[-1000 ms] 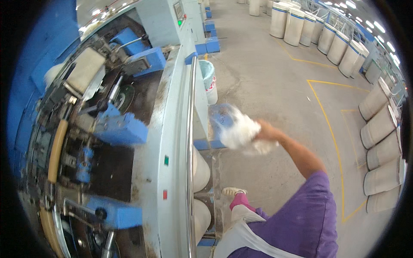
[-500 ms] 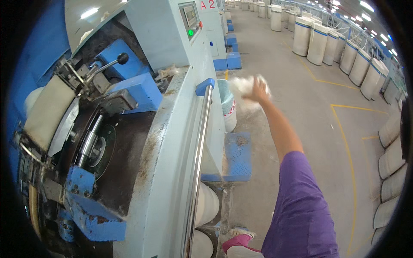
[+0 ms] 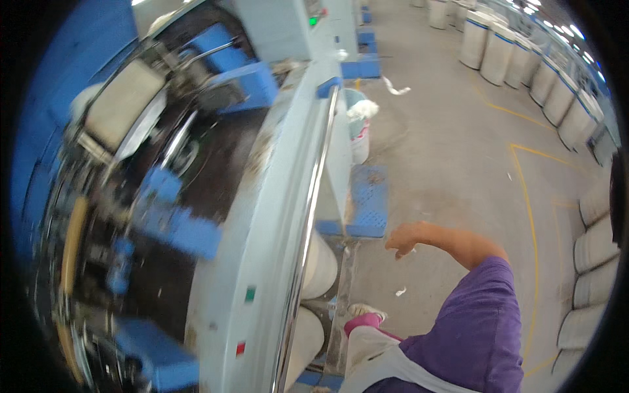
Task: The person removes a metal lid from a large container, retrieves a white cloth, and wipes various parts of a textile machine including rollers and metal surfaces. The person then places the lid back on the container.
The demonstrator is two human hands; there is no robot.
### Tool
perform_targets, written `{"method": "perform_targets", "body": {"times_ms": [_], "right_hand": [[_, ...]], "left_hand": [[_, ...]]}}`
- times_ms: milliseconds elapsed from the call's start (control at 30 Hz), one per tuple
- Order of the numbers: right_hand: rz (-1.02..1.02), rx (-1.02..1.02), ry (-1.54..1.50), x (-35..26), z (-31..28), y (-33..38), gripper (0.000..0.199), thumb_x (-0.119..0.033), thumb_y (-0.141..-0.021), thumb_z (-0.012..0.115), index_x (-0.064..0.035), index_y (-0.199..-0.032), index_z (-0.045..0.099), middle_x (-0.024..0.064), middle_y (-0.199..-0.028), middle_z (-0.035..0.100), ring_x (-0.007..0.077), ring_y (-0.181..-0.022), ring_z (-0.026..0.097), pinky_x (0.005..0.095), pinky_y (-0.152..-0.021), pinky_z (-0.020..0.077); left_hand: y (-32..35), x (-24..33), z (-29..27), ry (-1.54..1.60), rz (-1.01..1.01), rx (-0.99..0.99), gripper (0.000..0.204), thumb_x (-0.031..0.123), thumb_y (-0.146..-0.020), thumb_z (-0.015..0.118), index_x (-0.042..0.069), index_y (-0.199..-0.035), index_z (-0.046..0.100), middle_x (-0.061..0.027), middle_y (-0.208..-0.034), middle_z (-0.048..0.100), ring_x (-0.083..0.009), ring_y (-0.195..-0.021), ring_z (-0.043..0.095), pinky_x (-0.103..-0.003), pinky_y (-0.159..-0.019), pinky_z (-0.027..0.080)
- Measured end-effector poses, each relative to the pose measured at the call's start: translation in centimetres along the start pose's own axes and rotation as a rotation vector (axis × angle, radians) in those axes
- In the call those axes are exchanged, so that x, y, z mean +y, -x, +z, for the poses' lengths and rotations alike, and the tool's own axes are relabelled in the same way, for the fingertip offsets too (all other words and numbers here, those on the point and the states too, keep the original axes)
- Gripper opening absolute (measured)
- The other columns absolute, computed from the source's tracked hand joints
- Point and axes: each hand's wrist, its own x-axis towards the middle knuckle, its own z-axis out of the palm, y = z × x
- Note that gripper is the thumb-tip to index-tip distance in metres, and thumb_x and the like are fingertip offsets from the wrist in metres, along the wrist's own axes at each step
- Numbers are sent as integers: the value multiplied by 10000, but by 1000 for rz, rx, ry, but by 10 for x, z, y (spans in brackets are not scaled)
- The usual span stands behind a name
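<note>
My right hand hangs over the floor beside the machine, its arm in a purple sleeve bent at the elbow. Its fingers are loosely curved and apart, with nothing seen in them. A wad of white fluffy fibre rests at the top of a lined waste bin, away from the hand. On the floor past the bin lies a loose white fibre strip. A small white scrap is on the floor below my hand. My left hand is out of the picture.
The pale blue machine with its chrome rail runs along my left. A blue step juts out beside it. Tall white cans line the far right, and yellow lines mark the floor.
My right hand has let go of the white fibre and drawn back toward me. The wad now sits on the bin, and a strip lies on the floor. The view has shifted.
</note>
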Motion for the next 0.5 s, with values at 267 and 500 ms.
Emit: {"method": "perform_targets", "body": {"times_ms": [267,500], "right_hand": [[-784,894,51,-273,-179,109,251,-162,-806,675,-42,-1020,622,111,-843,661,310,-729,631,393,-625,486],[-986,1124,-546,-419,-255,68,140,-128,-893,620,8,-916,642,82,-735,651,140,-624,619,247,-557,473]], "left_hand": [[58,-28,-4,29,-139,240,276,310,-667,737,86,-799,646,-114,-726,661,-342,-655,647,-454,-590,499],[60,-27,-24,233,140,378,313,292,-739,711,90,-965,632,-78,-841,659,-282,-725,653,-404,-593,513]]}}
